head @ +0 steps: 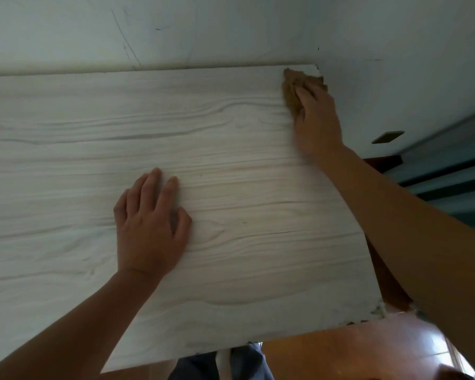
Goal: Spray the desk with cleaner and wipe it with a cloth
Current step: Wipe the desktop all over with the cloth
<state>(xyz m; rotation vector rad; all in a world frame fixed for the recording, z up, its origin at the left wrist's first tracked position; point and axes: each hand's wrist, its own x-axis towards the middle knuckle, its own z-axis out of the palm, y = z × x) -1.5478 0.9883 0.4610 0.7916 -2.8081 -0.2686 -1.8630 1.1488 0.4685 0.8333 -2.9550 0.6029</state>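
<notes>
The desk [66, 138] has a pale wood-grain top that fills most of the view. A brown cloth [291, 86] lies at its far right corner, against the wall. My right hand [317, 119] lies flat on the cloth and presses it to the desk, fingers stretched toward the corner; most of the cloth is hidden under the palm. My left hand [151, 223] rests flat on the desk near the middle, fingers spread, holding nothing. No spray bottle is in view.
A white wall [231, 28] runs along the desk's far edge and right side. The desk's right edge and chipped near corner [379, 311] drop to an orange-brown wooden floor [354, 352]. A wall plate [387, 137] sits low on the right wall.
</notes>
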